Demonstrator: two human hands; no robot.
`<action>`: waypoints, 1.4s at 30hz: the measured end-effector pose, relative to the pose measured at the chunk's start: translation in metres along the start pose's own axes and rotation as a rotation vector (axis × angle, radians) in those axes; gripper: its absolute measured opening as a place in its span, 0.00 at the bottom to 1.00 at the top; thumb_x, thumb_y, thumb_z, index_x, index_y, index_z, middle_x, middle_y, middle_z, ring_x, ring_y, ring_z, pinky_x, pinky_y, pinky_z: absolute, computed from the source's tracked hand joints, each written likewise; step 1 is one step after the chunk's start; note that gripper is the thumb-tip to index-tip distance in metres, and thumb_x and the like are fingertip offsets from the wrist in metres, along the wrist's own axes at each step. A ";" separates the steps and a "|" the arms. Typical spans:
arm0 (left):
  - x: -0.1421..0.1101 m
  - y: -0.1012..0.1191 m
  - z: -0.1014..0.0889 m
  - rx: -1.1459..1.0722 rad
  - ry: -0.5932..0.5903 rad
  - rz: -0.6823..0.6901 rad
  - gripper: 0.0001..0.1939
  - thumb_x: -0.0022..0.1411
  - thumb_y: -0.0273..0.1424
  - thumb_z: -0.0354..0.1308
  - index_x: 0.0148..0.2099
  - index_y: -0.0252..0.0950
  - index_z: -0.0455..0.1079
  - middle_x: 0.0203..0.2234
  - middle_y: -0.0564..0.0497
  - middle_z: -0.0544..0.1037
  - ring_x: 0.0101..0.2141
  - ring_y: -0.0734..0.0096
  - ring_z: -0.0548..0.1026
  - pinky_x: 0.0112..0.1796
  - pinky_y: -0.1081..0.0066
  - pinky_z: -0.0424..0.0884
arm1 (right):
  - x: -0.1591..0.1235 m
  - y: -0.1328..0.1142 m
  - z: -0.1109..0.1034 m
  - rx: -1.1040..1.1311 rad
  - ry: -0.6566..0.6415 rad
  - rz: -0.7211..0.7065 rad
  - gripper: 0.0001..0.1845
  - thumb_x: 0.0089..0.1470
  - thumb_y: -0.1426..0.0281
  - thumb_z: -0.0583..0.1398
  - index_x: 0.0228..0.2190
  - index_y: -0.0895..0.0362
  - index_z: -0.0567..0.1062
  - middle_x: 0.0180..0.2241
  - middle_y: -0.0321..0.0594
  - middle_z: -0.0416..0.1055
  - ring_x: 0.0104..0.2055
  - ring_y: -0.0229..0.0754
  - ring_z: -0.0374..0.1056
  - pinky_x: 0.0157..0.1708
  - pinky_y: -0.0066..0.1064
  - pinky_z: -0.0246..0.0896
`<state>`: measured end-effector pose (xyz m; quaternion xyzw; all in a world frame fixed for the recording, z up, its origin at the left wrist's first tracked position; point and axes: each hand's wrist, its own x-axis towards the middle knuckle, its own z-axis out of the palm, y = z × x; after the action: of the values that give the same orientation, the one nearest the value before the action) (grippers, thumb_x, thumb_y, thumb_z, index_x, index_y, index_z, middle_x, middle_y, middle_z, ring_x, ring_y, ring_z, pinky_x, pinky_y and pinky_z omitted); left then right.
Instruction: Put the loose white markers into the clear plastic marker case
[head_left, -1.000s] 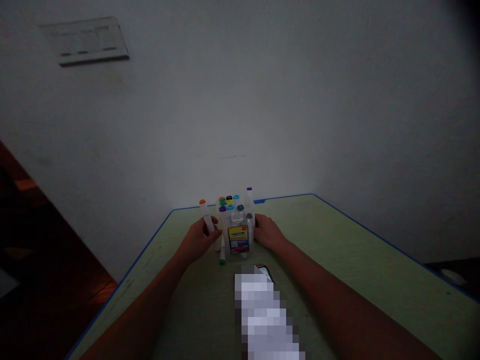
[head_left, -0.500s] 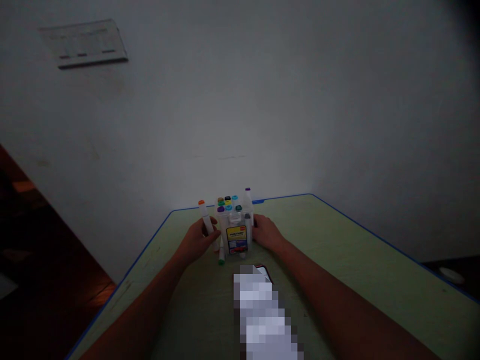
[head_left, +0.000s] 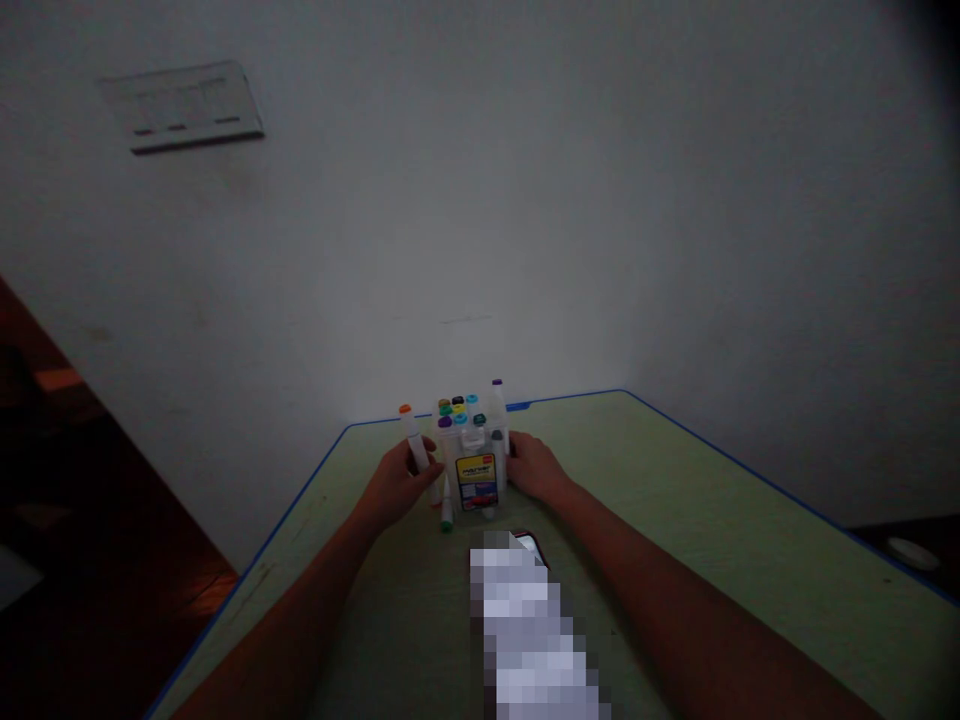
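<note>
A clear plastic marker case (head_left: 475, 437) with a yellow and blue label stands upright on the table, holding several markers with coloured caps. Left of the case, my left hand (head_left: 399, 478) is closed around a white marker with an orange cap (head_left: 415, 441), which tilts slightly to the left. Another white marker with a green end (head_left: 447, 515) is at the front left foot of the case. My right hand (head_left: 535, 466) rests at the case's right side, its fingertips partly hidden. Near it, a purple-capped marker (head_left: 497, 396) stands higher than the others.
The green table (head_left: 660, 480) has a blue edge and stands against a grey wall (head_left: 540, 200). A phone (head_left: 531, 547), mostly covered by a pixelated patch, lies in front of the case. A switch panel (head_left: 199, 108) hangs at upper left.
The view has shifted slightly, so everything appears a little lower and to the right. Both hands keep their places beside the case, and the orange-capped marker stays in my left hand.
</note>
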<state>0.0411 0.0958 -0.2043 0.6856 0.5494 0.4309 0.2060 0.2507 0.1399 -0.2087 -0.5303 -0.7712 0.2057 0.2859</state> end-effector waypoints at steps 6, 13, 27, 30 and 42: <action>0.000 0.000 -0.001 0.009 -0.019 0.005 0.14 0.49 0.36 0.55 0.37 0.34 0.63 0.28 0.49 0.73 0.31 0.64 0.72 0.33 0.63 0.68 | 0.000 0.002 0.001 0.025 0.005 -0.008 0.12 0.48 0.70 0.54 0.35 0.58 0.74 0.37 0.45 0.74 0.38 0.43 0.69 0.33 0.27 0.57; 0.000 0.002 0.000 0.019 -0.018 -0.006 0.14 0.48 0.36 0.54 0.37 0.33 0.63 0.26 0.51 0.71 0.29 0.64 0.71 0.32 0.64 0.67 | 0.001 0.003 0.002 0.010 0.010 -0.002 0.13 0.49 0.68 0.54 0.36 0.58 0.74 0.35 0.44 0.74 0.36 0.44 0.69 0.31 0.28 0.57; -0.001 0.008 0.000 0.061 -0.017 0.000 0.14 0.49 0.35 0.54 0.37 0.33 0.63 0.26 0.51 0.72 0.27 0.67 0.69 0.30 0.67 0.65 | 0.000 0.000 0.001 0.036 -0.003 0.006 0.13 0.49 0.70 0.54 0.36 0.57 0.74 0.37 0.43 0.74 0.38 0.44 0.68 0.33 0.28 0.57; -0.001 0.006 0.000 0.052 -0.005 -0.013 0.14 0.49 0.36 0.54 0.37 0.33 0.63 0.25 0.52 0.72 0.27 0.67 0.70 0.30 0.67 0.66 | 0.000 0.001 0.001 0.029 0.006 0.005 0.12 0.48 0.69 0.55 0.35 0.58 0.74 0.36 0.44 0.74 0.37 0.44 0.69 0.32 0.28 0.57; 0.000 0.003 0.001 0.014 -0.016 -0.017 0.14 0.48 0.36 0.55 0.36 0.33 0.63 0.25 0.52 0.70 0.29 0.65 0.71 0.32 0.64 0.68 | 0.002 0.002 0.002 -0.026 0.009 -0.003 0.12 0.49 0.68 0.53 0.33 0.58 0.74 0.35 0.45 0.74 0.35 0.43 0.69 0.29 0.28 0.54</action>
<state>0.0435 0.0947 -0.2021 0.6857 0.5565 0.4197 0.2095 0.2507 0.1426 -0.2110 -0.5338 -0.7731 0.1930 0.2829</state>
